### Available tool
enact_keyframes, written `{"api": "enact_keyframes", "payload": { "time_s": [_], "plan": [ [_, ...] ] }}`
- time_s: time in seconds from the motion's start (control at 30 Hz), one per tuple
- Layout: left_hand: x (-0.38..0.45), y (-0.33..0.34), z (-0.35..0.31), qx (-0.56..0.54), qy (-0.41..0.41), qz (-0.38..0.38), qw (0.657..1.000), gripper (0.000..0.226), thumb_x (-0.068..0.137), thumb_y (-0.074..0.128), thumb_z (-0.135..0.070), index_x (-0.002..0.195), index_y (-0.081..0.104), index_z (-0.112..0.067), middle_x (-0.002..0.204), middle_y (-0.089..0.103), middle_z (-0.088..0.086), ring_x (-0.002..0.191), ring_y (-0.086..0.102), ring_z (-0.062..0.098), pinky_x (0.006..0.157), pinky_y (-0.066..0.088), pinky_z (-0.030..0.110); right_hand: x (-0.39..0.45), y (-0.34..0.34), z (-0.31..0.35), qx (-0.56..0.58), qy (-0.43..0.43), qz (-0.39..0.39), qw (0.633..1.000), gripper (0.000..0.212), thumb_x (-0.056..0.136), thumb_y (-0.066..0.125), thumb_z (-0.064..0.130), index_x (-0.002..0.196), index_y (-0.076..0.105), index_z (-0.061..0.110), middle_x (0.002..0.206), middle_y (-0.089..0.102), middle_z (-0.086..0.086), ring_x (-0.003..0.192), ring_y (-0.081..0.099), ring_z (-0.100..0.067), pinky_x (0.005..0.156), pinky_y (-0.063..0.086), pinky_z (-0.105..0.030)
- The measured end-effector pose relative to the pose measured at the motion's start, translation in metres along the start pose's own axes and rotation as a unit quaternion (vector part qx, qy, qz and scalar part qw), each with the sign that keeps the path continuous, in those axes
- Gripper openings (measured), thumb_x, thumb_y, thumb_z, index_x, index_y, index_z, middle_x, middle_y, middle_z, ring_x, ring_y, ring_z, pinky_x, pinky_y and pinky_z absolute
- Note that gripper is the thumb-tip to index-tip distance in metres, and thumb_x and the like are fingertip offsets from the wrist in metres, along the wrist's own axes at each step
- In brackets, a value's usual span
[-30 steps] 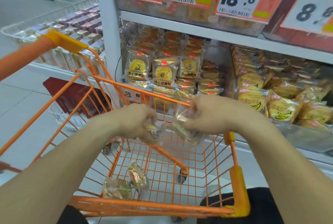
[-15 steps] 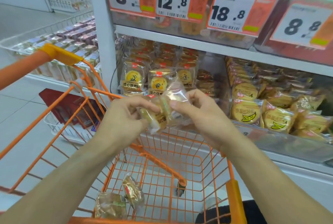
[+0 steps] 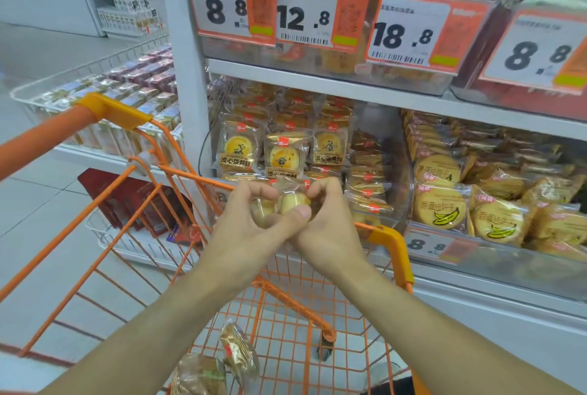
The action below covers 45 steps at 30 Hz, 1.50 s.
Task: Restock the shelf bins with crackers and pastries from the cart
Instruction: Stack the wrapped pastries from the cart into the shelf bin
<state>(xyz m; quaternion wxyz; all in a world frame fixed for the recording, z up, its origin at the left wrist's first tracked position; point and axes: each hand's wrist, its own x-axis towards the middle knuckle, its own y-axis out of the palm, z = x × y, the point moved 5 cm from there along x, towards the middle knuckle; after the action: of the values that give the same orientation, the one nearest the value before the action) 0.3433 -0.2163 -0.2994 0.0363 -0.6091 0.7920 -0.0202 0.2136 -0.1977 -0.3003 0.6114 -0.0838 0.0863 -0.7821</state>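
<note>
My left hand (image 3: 251, 229) and my right hand (image 3: 324, 229) meet above the orange cart (image 3: 394, 245), thumbs touching. Together they pinch clear-wrapped pastry packets (image 3: 286, 202) with round yellow cakes inside. The packets sit just in front of the shelf bin (image 3: 378, 204) of egg-yolk pastries (image 3: 282, 156). Two more wrapped pastries (image 3: 235, 359) lie on the cart's wire floor near its front edge, one partly cut off by the frame.
To the right a clear bin holds banana biscuits (image 3: 441, 210). Orange price tags (image 3: 305, 13) hang on the upper shelf. A white wire basket (image 3: 95, 83) of boxed snacks and a lower basket with dark red packs (image 3: 143, 204) stand left of the white shelf post (image 3: 187, 77).
Both hands rose from inside the cart to shelf-bin height with the packets, and came closer together. The view tilted up slightly.
</note>
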Motion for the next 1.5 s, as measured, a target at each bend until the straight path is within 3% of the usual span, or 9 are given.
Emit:
{"api": "enact_keyframes", "payload": {
  "time_s": [0.17,0.3,0.43,0.67,0.83,1.1,1.3,1.4,1.5],
  "plan": [
    [-0.002,-0.006,-0.01,0.072,0.069,-0.095,0.99,0.043,0.079,0.076,-0.036,0.105,0.042,-0.029,0.095,0.056,-0.011,0.077,0.058,0.0,0.064,0.047,0.023,-0.007,0.007,0.015,-0.104,-0.089,0.01,0.991,0.056,0.076,0.081,0.037,0.1,0.032,0.029,0.089,0.056,0.005,0.07,0.05,-0.013,0.057,0.044,-0.03],
    [0.001,-0.02,-0.016,0.031,0.045,-0.138,0.989,0.045,0.085,0.073,-0.024,0.116,0.04,-0.029,0.095,0.055,-0.008,0.078,0.058,-0.002,0.063,0.044,0.024,-0.011,0.004,0.023,-0.12,-0.115,0.162,0.973,0.063,0.077,0.085,0.037,0.115,0.035,0.031,0.112,0.056,0.014,0.096,0.056,0.004,0.079,0.048,-0.017],
    [0.009,-0.026,-0.015,-0.036,-0.006,-0.092,0.995,0.036,0.089,0.066,-0.023,0.119,0.046,-0.028,0.087,0.066,-0.004,0.061,0.066,0.001,0.051,0.048,0.018,-0.004,-0.012,0.016,-0.006,-0.024,0.172,0.985,0.071,0.071,0.084,0.055,0.119,0.035,0.035,0.126,0.058,0.004,0.109,0.066,-0.009,0.092,0.057,-0.038],
    [0.01,-0.009,-0.003,-0.092,-0.058,0.015,0.994,0.081,0.065,0.074,-0.072,0.128,0.056,-0.025,0.122,0.069,0.001,0.114,0.065,0.025,0.102,0.045,0.057,-0.001,-0.005,-0.005,0.118,0.098,0.306,0.939,0.057,0.086,0.075,0.027,0.136,0.049,0.018,0.12,0.071,-0.013,0.107,0.07,-0.037,0.092,0.058,-0.046],
    [-0.003,0.008,-0.007,0.116,0.033,0.061,0.991,0.039,0.088,0.033,-0.066,0.118,0.049,-0.045,0.099,0.069,-0.033,0.09,0.061,-0.019,0.084,0.049,0.012,0.013,-0.021,-0.005,-0.034,-0.015,0.239,0.97,0.076,0.074,0.088,0.007,0.134,0.043,0.016,0.122,0.067,0.0,0.105,0.07,-0.005,0.08,0.055,-0.018],
    [0.01,0.018,-0.017,0.208,0.178,0.021,0.962,0.043,0.094,0.029,-0.062,0.121,0.047,-0.033,0.106,0.066,-0.017,0.099,0.062,-0.005,0.079,0.046,0.009,0.02,-0.032,0.003,-0.091,-0.122,0.159,0.975,0.092,0.062,0.097,0.029,0.135,0.041,0.027,0.125,0.063,0.014,0.116,0.063,-0.005,0.099,0.053,-0.036],
    [0.05,0.025,-0.022,0.409,0.234,0.011,0.882,0.048,0.101,0.021,-0.05,0.088,0.061,-0.026,0.127,0.053,0.0,0.128,0.04,0.013,0.107,0.031,0.032,0.051,-0.065,-0.006,-0.108,-0.11,-0.015,0.988,0.089,0.062,0.096,0.028,0.131,0.04,0.026,0.117,0.059,0.016,0.109,0.06,0.001,0.091,0.05,-0.019],
    [0.079,0.028,-0.02,0.492,0.247,-0.054,0.833,0.043,0.095,0.048,-0.03,0.13,0.058,-0.007,0.143,0.046,0.009,0.138,0.034,0.023,0.115,0.024,0.033,0.072,-0.075,-0.017,-0.116,-0.041,-0.086,0.989,0.092,0.065,0.095,0.024,0.134,0.035,0.018,0.11,0.053,0.016,0.099,0.056,-0.002,0.079,0.043,-0.009],
    [0.101,0.038,-0.015,0.532,0.245,-0.054,0.808,0.067,0.089,0.054,-0.027,0.15,0.034,-0.005,0.155,0.034,0.012,0.148,0.021,0.03,0.122,0.017,0.044,0.096,-0.081,-0.025,-0.099,0.042,-0.11,0.988,0.095,0.059,0.098,0.022,0.134,0.04,0.012,0.124,0.057,0.002,0.113,0.058,-0.019,0.096,0.051,-0.033]
  ]
}}
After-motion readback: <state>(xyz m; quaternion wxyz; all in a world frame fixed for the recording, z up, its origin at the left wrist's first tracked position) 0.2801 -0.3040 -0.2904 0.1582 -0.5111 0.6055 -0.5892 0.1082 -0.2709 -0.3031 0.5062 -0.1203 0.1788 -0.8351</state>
